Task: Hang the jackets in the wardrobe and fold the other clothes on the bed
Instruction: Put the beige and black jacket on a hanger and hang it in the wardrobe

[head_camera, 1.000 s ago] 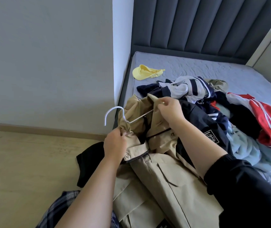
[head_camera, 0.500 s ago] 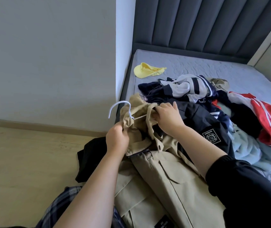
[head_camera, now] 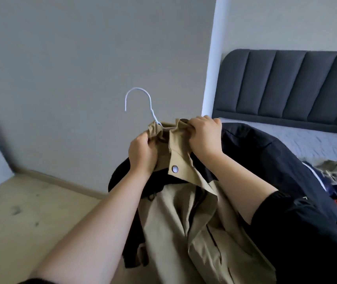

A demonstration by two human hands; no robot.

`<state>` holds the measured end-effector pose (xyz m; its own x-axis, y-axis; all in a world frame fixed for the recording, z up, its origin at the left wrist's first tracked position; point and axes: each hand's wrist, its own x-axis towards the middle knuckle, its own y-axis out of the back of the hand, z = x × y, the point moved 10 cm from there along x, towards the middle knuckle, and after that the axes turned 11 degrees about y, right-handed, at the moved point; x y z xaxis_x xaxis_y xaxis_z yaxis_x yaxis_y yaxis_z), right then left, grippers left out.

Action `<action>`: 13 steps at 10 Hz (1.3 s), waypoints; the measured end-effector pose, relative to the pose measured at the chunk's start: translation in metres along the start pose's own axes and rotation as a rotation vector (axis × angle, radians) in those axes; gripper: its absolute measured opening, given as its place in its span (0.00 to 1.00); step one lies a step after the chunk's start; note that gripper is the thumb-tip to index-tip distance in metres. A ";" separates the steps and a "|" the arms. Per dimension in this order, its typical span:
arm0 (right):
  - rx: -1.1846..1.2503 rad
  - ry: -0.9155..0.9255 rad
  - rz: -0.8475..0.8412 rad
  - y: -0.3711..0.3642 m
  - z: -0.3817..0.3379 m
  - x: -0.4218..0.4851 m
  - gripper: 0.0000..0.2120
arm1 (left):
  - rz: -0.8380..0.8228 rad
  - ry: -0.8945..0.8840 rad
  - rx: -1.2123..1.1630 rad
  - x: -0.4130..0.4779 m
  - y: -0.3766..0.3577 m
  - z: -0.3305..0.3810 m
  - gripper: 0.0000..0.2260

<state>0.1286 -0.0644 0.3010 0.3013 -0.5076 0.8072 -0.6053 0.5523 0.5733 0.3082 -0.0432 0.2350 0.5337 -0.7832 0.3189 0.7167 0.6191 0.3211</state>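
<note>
The beige jacket (head_camera: 184, 232) is held up in front of the person, over the floor (head_camera: 20, 212) just off the bed's (head_camera: 317, 144) near left edge, and it hangs down from its collar towards the bottom of the view. A white hanger (head_camera: 139, 99) is inside it; only the hook and a short bit of neck show, rising from the collar opening with the hook curling to the left against the grey wall (head_camera: 81, 58).

Both hands hold the collar. The left hand (head_camera: 143, 154) grips the bunched left side just below the hanger's neck, its fingers (head_camera: 141, 140) curled into the cloth. The right hand (head_camera: 204, 138) grips the right side of the collar at the top edge, its fingers (head_camera: 200, 121) closed over a fold of the fabric. Between the 2 hands the collar flap falls open, and 1 silver snap (head_camera: 175, 169) sits at its lower corner. Black fabric (head_camera: 134, 232) shows along the jacket's left side, under the left wrist and down beside the beige front.

Behind the right forearm a dark garment (head_camera: 265, 156) lies heaped on the bed. At the right edge of the bed lies a blurred pile of clothes (head_camera: 335, 181) in beige, navy, white and red. The padded dark headboard (head_camera: 286, 85) stands at the bed's far end.
</note>
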 end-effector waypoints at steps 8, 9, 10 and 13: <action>0.592 -0.157 0.010 0.051 -0.094 0.222 0.15 | 0.212 -0.441 0.564 0.115 0.205 0.200 0.10; 0.851 -0.426 -0.259 -0.002 -0.099 0.201 0.12 | 0.029 -0.322 0.731 0.124 0.205 0.169 0.10; 0.911 -0.428 -0.338 -0.036 -0.125 0.203 0.16 | -0.011 -0.257 0.749 0.125 0.219 0.144 0.10; 1.277 -0.209 -0.005 -0.016 -0.240 0.249 0.16 | 0.103 -0.222 0.805 0.124 0.303 0.130 0.10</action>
<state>0.3903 -0.0407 0.5264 0.2554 -0.6651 0.7017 -0.9106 -0.4094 -0.0566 0.5328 0.0545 0.4874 0.4178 -0.7432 0.5226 0.0851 0.6047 0.7919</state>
